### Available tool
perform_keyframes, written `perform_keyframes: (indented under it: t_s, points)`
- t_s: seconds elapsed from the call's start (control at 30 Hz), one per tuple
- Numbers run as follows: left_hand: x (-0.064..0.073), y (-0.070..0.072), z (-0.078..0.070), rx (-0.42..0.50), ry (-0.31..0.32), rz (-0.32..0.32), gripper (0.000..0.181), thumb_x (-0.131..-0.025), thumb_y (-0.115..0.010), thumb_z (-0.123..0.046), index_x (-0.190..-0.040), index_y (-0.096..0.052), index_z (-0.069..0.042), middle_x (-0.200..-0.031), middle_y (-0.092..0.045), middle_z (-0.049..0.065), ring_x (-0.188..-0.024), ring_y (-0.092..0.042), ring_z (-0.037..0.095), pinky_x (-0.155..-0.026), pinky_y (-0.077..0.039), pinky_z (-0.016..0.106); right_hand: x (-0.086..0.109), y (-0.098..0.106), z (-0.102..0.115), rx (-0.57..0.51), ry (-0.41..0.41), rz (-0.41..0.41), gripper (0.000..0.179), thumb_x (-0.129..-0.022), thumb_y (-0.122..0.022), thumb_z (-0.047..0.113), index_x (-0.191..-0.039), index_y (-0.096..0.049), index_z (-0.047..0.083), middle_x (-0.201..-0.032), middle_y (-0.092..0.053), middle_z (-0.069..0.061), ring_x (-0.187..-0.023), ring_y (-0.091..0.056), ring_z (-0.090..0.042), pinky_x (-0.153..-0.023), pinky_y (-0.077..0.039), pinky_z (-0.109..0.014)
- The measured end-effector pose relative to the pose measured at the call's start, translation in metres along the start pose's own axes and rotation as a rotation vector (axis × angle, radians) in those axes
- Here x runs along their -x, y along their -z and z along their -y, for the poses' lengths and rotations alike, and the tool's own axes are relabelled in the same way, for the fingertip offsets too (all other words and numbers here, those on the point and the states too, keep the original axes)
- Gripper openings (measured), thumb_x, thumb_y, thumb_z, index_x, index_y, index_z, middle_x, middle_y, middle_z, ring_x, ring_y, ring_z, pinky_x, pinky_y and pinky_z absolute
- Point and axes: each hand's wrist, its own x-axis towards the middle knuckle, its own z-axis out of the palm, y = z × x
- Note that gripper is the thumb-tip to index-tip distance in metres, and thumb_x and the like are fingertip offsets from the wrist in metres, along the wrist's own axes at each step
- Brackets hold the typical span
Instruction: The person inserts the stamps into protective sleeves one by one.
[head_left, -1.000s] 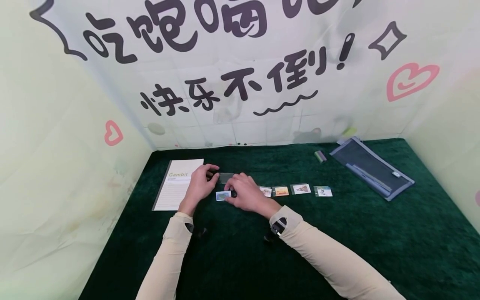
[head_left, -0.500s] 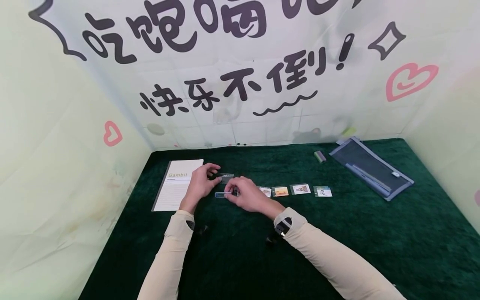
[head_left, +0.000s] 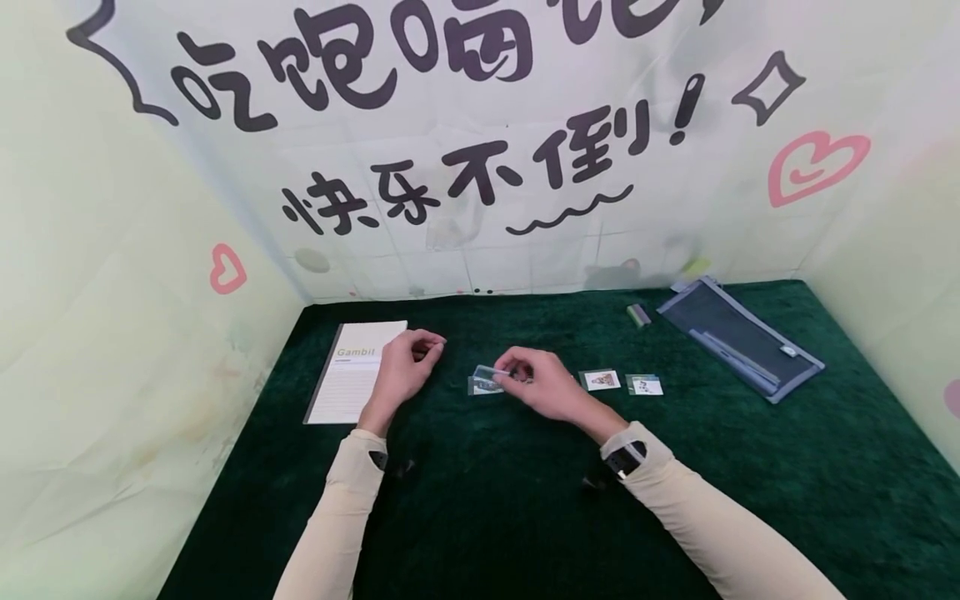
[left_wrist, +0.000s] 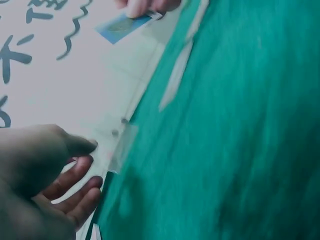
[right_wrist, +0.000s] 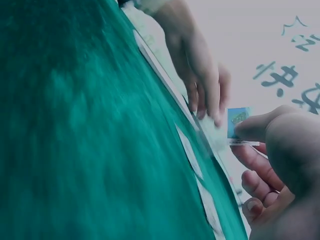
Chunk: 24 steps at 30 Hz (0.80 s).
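Note:
My right hand pinches a small picture card between thumb and fingers, in front of the backdrop in the right wrist view. The card's picture is blue and green, with a pale edge. Under it in the head view lies another small card on the cloth. My left hand rests over the right side of a white "Gambit" notebook. Its fingers are loosely bent, with nothing between them. A clear plastic sleeve shows just beyond its fingertips in the left wrist view.
Small picture cards in clear sleeves continue the row: one card and another card to its right. Behind them lie a small greenish block and a blue zip pouch. A dark green cloth covers the table.
My right hand has moved to the right with the card, now over the row of cards. The left hand has stayed by the notebook, and the sleeve has left its side in the head view.

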Motion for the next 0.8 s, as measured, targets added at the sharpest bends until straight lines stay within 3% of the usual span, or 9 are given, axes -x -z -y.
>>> perform_keyframes:
  t_s: [0.2,0.43,0.6,0.8]
  points:
    - [0.014,-0.029,-0.030,0.231,-0.071,0.033,0.015,-0.108,-0.069,-0.029,-0.119,-0.072,-0.019,-0.123,-0.077,0.000,-0.115,-0.074,0.017,-0.102,-0.063,0.043,0.020,0.027,-0.011,-0.001,-0.057,-0.088,0.018,-0.104,-0.074,0.031,-0.119,-0.074,0.022,-0.100,-0.070,-0.001,-0.082,-0.064,-0.020,-0.070,-0.054,-0.032]
    - [0.032,-0.064,-0.067,0.571,-0.041,0.123,0.018,-0.107,-0.070,-0.019,-0.123,-0.062,-0.012,-0.119,-0.081,0.009,-0.106,-0.081,0.024,-0.096,-0.066,0.036,0.044,0.043,-0.023,-0.074,-0.117,-0.113,0.020,-0.108,-0.069,0.032,-0.122,-0.069,0.019,-0.101,-0.072,-0.008,-0.076,-0.065,-0.021,-0.066,-0.056,-0.031]
    - [0.039,-0.082,-0.078,0.617,-0.012,0.173,0.024,-0.105,-0.074,-0.027,-0.123,-0.071,-0.011,-0.111,-0.083,0.007,-0.101,-0.081,0.021,-0.090,-0.067,0.031,0.062,0.050,-0.035,-0.076,-0.067,-0.152,0.015,-0.107,-0.071,0.032,-0.119,-0.072,0.023,-0.097,-0.068,-0.006,-0.065,-0.058,-0.018,-0.058,-0.050,-0.028]
    - [0.045,-0.101,-0.075,0.631,0.028,0.182,0.028,-0.104,-0.075,-0.036,-0.119,-0.078,-0.013,-0.103,-0.085,0.006,-0.092,-0.083,0.020,-0.085,-0.068,0.031,0.074,0.055,-0.048,-0.168,-0.054,-0.207,0.017,-0.108,-0.070,0.029,-0.121,-0.072,0.018,-0.094,-0.071,-0.011,-0.066,-0.059,-0.022,-0.059,-0.049,-0.028]
